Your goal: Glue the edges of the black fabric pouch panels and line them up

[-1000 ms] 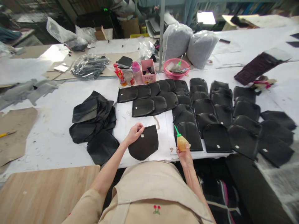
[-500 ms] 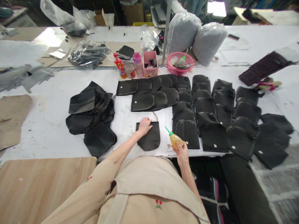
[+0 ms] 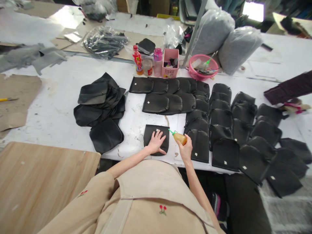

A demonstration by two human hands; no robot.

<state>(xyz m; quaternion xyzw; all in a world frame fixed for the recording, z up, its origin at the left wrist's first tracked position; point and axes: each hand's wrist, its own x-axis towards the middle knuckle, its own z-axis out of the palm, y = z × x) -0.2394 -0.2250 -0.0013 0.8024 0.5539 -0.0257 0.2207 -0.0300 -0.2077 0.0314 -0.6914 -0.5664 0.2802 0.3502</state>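
Observation:
A black leather-like piece [image 3: 147, 136] with a straight top edge and rounded bottom lies on the white table near its front edge. My left hand [image 3: 156, 143] rests flat on it, fingers spread. A small pale tag shows just above my fingertips. In my right hand [image 3: 186, 149] is a squeeze bottle [image 3: 180, 138] of amber liquid, tilted, its green nozzle pointing left at the piece's upper right corner. Whether the tip touches the piece, I cannot tell. Overlapping rows of similar black pieces [image 3: 198, 143] lie right beside my right hand and behind both hands.
A loose pile of black pieces [image 3: 99, 104] lies to the left. Behind the rows stand a red-capped drink bottle [image 3: 137, 61], a glass jar [image 3: 147, 67], a pink box [image 3: 170, 68] and a pink basin [image 3: 202, 75]. A wooden board [image 3: 48, 185] is at front left.
My left hand has moved from the piece's top edge down onto its middle, fingers now spread. My right hand has brought the bottle's nozzle to the piece's corner. The camera view has shifted.

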